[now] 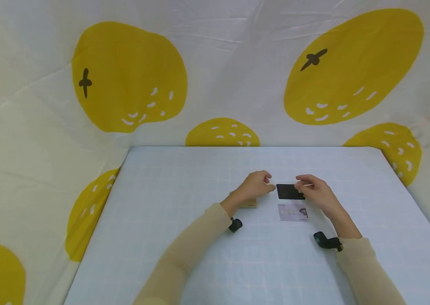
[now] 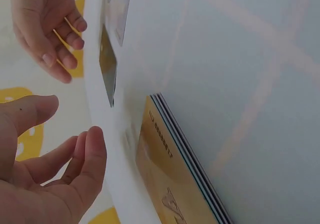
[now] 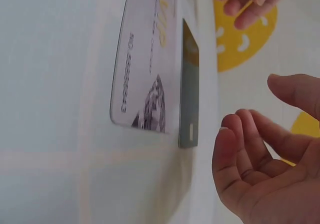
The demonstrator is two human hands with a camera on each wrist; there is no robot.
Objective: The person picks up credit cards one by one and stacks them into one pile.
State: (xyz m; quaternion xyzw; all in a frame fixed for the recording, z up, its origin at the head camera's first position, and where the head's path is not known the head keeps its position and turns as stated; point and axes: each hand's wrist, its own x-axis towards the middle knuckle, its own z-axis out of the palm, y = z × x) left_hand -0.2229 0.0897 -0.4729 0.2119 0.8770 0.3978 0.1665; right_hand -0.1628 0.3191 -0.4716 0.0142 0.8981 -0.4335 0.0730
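Note:
A black card [image 1: 285, 192] lies flat on the table, and just in front of it is a pale VIP card [image 1: 293, 213] with a diamond picture, its lettering readable on the VIP card [image 3: 145, 58] in the right wrist view. My left hand [image 1: 254, 185] hovers left of the black card, fingers loosely bent, holding nothing. Beneath its wrist sits a stack of gold cards [image 1: 251, 204], partly hidden; the left wrist view shows several layers in the gold stack [image 2: 167, 174]. Over the black card's right end is my right hand [image 1: 318, 195], thumb and fingers apart with nothing between them.
The table [image 1: 161, 182] has a pale checked cover. Behind it hangs a white cloth [image 1: 234, 84] with yellow fruit shapes. Small black cameras stick out at the left wrist [image 1: 235, 225] and the right wrist [image 1: 325, 240], low over the table.

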